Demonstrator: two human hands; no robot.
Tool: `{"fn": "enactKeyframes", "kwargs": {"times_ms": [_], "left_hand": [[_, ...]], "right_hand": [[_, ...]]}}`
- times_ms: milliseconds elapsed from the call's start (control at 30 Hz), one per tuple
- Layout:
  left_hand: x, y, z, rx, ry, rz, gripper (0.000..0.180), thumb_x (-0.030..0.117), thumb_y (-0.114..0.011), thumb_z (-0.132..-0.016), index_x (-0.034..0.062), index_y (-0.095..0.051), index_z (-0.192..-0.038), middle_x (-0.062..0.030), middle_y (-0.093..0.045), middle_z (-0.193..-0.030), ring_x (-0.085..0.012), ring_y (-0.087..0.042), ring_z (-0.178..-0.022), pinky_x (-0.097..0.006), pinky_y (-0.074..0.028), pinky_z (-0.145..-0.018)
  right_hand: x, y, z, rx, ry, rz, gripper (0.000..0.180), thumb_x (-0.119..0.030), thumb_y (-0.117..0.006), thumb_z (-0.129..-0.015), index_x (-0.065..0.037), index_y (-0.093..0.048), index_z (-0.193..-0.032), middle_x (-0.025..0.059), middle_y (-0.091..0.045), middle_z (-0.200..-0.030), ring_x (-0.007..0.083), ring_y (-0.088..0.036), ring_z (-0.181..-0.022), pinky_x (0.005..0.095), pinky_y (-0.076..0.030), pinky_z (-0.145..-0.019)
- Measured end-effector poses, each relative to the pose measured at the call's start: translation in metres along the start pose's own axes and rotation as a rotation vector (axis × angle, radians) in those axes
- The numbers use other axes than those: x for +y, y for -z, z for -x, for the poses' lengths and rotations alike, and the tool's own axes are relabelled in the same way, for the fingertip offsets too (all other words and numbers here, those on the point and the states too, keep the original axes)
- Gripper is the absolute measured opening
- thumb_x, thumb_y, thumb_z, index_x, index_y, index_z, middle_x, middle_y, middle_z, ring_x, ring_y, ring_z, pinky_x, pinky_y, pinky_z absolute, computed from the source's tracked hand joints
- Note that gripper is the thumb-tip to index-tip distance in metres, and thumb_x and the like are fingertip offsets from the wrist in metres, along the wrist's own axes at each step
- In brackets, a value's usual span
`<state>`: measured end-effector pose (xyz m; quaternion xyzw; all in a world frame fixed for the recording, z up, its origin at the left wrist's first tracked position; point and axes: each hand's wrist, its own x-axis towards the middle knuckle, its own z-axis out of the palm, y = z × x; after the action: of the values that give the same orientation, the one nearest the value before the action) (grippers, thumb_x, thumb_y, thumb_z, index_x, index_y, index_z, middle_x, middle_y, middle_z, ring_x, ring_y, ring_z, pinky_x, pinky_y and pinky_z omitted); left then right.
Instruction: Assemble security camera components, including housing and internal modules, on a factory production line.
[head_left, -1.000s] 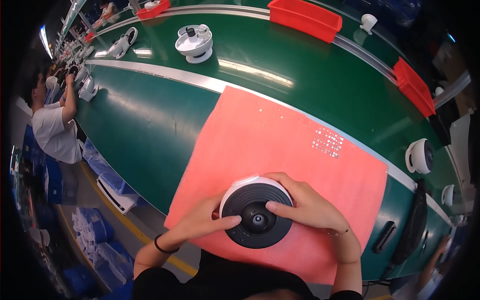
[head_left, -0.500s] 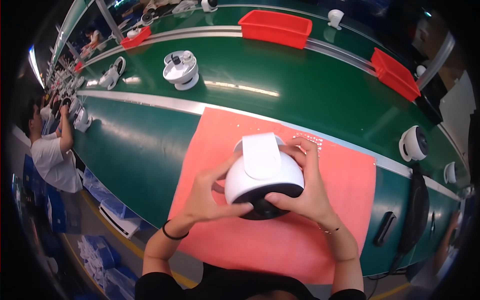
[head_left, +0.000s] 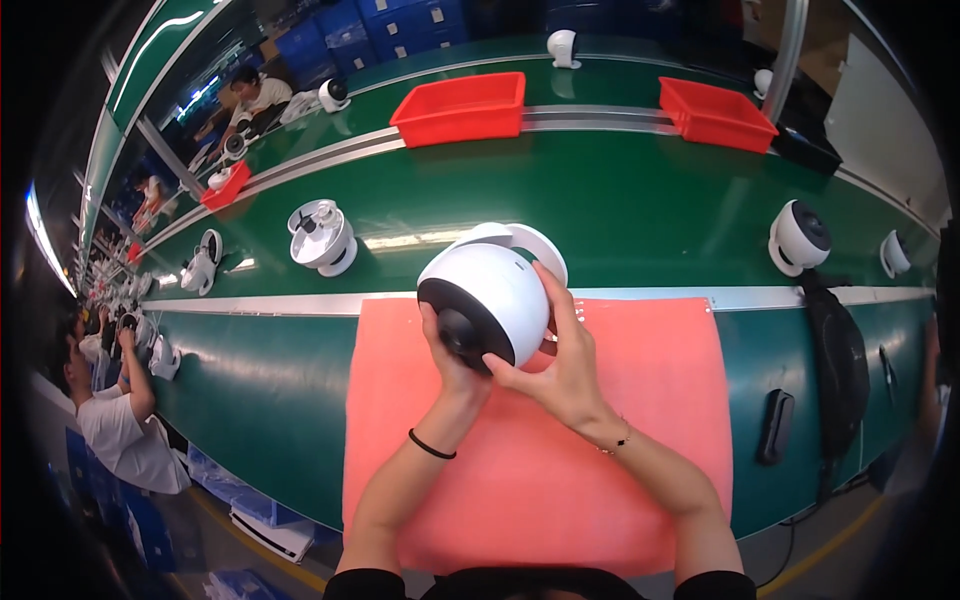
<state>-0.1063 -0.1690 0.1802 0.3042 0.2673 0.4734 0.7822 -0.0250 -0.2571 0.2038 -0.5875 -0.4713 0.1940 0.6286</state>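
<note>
both hands hold a round white device with a black front, lifted above the pink mat on the green table. the left hand is under it with fingers curled against its dark face, and the right hand has its fingers spread along the white side.

Left hand palm hidden behind white round housing; far workers blurred.

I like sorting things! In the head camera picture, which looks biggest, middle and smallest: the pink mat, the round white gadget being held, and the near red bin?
1. Pink mat
2. Round white gadget, though it is nearest the camera
3. Red bin, which sits farther away
</note>
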Motion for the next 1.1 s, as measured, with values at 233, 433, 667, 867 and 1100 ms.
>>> {"fn": "enactKeyframes", "kwargs": {"times_ms": [233,433,667,867,1100], "left_hand": [[-0.009,-0.025,-0.030,-0.153,0.184,-0.116,0.070,0.062,-0.041,-0.082,0.0103,-0.037,-0.129,-0.0091,-0.043,-0.128,-0.0250,-0.044,-0.116,-0.042,-0.038,-0.097],[-0.029,-0.028,-0.035,-0.123,0.119,0.183,0.064,0.059,-0.034,-0.085,0.0116,-0.038,-0.127,-0.0096,-0.043,-0.127,-0.0267,-0.045,-0.115,-0.042,-0.040,-0.094],[-0.072,0.025,-0.071,-0.288,0.084,0.401,0.069,0.064,-0.027,-0.084,0.0111,-0.037,-0.128,-0.0108,-0.043,-0.127,-0.0271,-0.047,-0.112,-0.041,-0.045,-0.088],[-0.034,-0.009,-0.047,-0.097,0.072,-0.017,0.068,0.064,-0.033,-0.084,0.0108,-0.038,-0.127,-0.0093,-0.046,-0.124,-0.0241,-0.049,-0.109,-0.041,-0.044,-0.089],[-0.020,-0.018,-0.049,-0.388,0.236,-0.207,0.050,0.033,-0.050,-0.088,0.0052,-0.035,-0.127,-0.0190,-0.044,-0.123,-0.0291,-0.045,-0.116,-0.039,-0.038,-0.096]], "right_hand": [[0.030,0.004,-0.013,0.228,-0.012,-0.215,0.085,-0.011,-0.072,-0.068,-0.006,-0.020,-0.135,0.0183,-0.036,-0.129,0.0296,-0.042,-0.118,0.0378,-0.047,-0.089],[0.031,0.011,-0.015,0.218,0.174,0.051,0.085,-0.013,-0.074,-0.067,-0.004,-0.022,-0.134,0.0176,-0.035,-0.129,0.0293,-0.040,-0.120,0.0391,-0.044,-0.092],[0.027,0.002,-0.006,0.155,0.230,0.272,0.094,-0.013,-0.077,-0.059,-0.004,-0.023,-0.136,0.0206,-0.034,-0.133,0.0347,-0.043,-0.117,0.0358,-0.045,-0.090],[0.044,0.010,-0.026,0.188,-0.058,-0.248,0.082,-0.020,-0.075,-0.068,-0.003,-0.028,-0.134,0.0127,-0.045,-0.125,0.0246,-0.048,-0.113,0.0332,-0.048,-0.084],[0.101,0.082,-0.063,0.408,-0.559,-0.735,0.062,-0.045,-0.057,-0.083,-0.003,-0.037,-0.124,0.0132,-0.045,-0.117,0.0254,-0.051,-0.106,0.0349,-0.043,-0.092]]}}
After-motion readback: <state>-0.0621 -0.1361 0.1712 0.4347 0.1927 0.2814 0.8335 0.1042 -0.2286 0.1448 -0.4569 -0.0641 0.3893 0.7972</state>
